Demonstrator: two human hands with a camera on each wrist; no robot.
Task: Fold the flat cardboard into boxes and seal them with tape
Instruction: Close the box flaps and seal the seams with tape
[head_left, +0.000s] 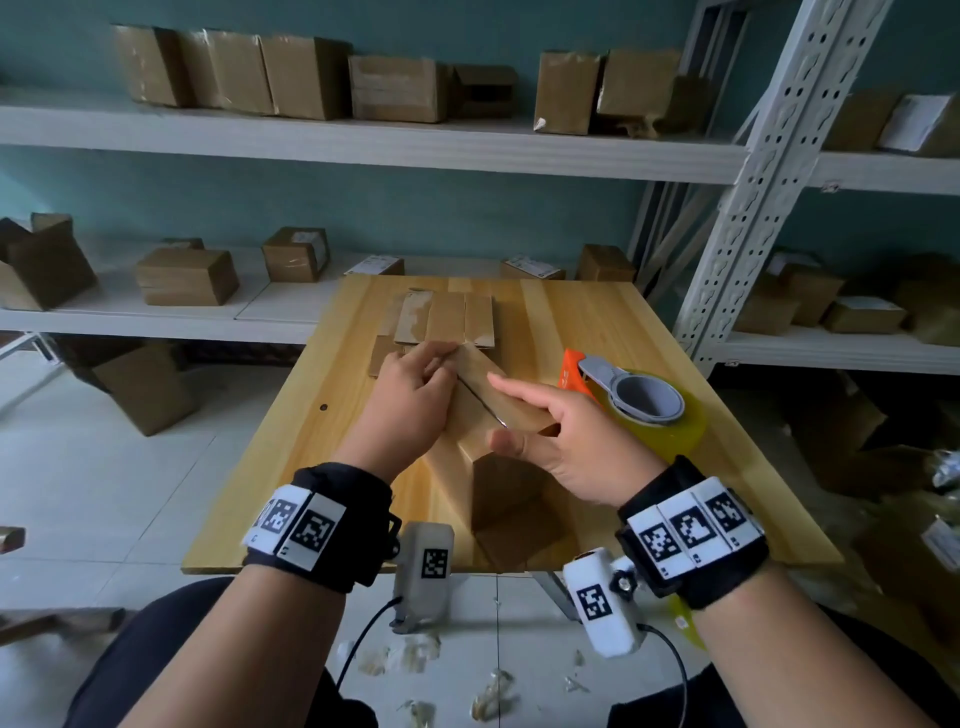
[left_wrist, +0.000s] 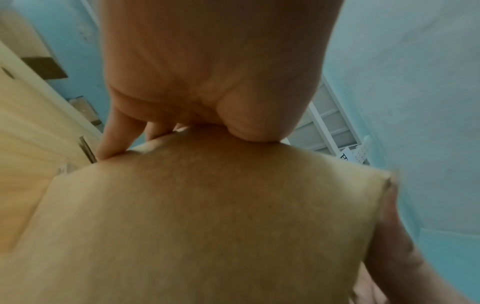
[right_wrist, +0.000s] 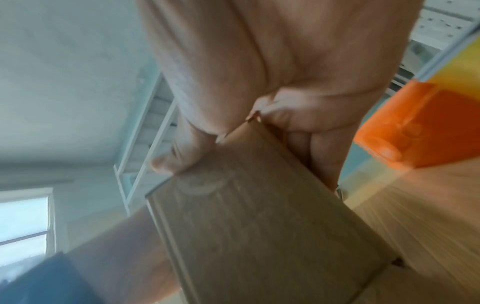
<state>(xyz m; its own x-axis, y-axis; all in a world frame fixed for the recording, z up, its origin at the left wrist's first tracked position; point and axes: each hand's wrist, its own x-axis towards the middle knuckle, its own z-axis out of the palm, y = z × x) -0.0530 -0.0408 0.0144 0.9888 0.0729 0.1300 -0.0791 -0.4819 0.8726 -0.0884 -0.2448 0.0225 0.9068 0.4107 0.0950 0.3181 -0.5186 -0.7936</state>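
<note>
A small brown cardboard box is held above the middle of the wooden table, its top flaps folded nearly closed with a dark seam between them. My left hand grips the box's left side, fingers curled over the far end of the flaps; in the left wrist view the box fills the frame under my thumb. My right hand holds the right flap, with the thumb on the near face and the fingers over the top. Flat cardboard sheets lie at the table's far side.
An orange tape dispenser with a yellowish roll stands on the table just right of my right hand. White shelves behind and to the right hold several finished boxes. More boxes and scraps lie on the floor.
</note>
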